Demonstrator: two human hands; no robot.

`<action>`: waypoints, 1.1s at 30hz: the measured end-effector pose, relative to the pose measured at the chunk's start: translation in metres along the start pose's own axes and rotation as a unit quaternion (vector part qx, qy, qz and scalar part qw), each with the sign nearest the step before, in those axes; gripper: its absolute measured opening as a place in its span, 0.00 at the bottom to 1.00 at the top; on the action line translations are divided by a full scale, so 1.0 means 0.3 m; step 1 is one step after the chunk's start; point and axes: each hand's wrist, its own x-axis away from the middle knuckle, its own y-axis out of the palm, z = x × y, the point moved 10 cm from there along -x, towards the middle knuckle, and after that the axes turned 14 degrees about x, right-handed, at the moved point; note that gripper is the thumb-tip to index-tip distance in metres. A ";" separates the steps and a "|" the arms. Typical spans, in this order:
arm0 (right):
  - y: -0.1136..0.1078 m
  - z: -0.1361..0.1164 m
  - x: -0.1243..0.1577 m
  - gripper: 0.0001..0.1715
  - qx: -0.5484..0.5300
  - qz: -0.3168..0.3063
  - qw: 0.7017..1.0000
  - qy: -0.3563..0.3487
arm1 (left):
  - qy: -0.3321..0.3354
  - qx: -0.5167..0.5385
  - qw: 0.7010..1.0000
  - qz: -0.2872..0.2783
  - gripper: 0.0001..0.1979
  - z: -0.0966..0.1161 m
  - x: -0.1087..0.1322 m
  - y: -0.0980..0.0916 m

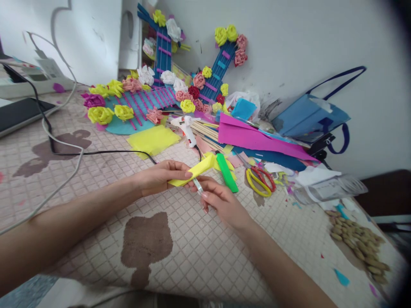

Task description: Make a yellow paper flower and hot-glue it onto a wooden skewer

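My left hand (160, 175) pinches a folded yellow strip of craft sheet (196, 170) at its near end, above the quilted cloth. My right hand (221, 201) is closed around a thin clear stick (198, 186), perhaps a glue stick, with its tip right under the yellow strip. A green bar-shaped tool (227, 173) lies just beyond my right fingers. A white glue gun (186, 127) rests farther back, its black cord trailing left.
Blue craft pieces with paper roses (141, 102) lean on the wall behind. Pink, blue and yellow sheets (253, 137) pile at centre right. Scissors (260, 179), a clear bottle (330, 188), scattered nuts (356, 244) and a blue bag (308, 119) sit right; cables (48, 128) left.
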 end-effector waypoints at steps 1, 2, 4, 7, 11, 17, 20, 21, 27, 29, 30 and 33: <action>-0.003 0.000 0.001 0.10 -0.005 0.004 1.000 0.001 | 0.000 0.001 1.000 -0.002 0.05 0.000 0.000 0.003; -0.006 0.001 0.001 0.10 -0.011 0.009 1.000 0.002 | -0.001 0.000 1.000 -0.003 0.05 0.000 0.001 0.006; -0.010 0.003 0.002 0.11 -0.019 0.017 1.000 0.002 | -0.002 -0.006 1.000 0.000 0.05 0.001 0.001 0.008; -0.008 0.014 0.002 0.11 -0.024 0.021 0.999 0.009 | -0.004 -0.015 1.000 0.013 0.06 0.001 0.000 0.004; -0.019 0.031 0.001 0.13 -0.039 0.052 0.998 0.017 | -0.005 -0.015 1.000 0.026 0.07 -0.001 0.001 -0.003; -0.009 0.025 0.002 0.13 -0.052 0.019 0.998 0.009 | 0.001 -0.011 1.000 0.011 0.07 0.007 0.005 0.000; -0.015 0.016 0.004 0.11 -0.040 0.015 0.999 0.007 | 0.005 -0.006 1.000 0.016 0.06 0.009 0.003 -0.009; -0.015 0.015 0.005 0.11 -0.031 0.015 0.999 0.009 | 0.005 -0.006 1.000 0.021 0.06 0.009 0.003 -0.013; -0.006 0.003 0.006 0.10 0.000 0.004 1.000 0.009 | -0.007 -0.007 1.000 0.018 0.06 -0.008 0.000 -0.013; -0.009 0.003 0.005 0.10 0.002 0.007 1.000 0.009 | -0.008 -0.004 1.000 0.027 0.06 -0.010 0.000 -0.017; -0.011 0.004 0.005 0.11 0.003 0.009 1.000 0.009 | -0.009 -0.004 0.999 0.031 0.06 -0.011 0.000 -0.020; -0.012 0.005 0.005 0.11 0.004 0.008 1.000 0.006 | -0.010 -0.005 0.999 0.038 0.07 -0.014 0.000 -0.024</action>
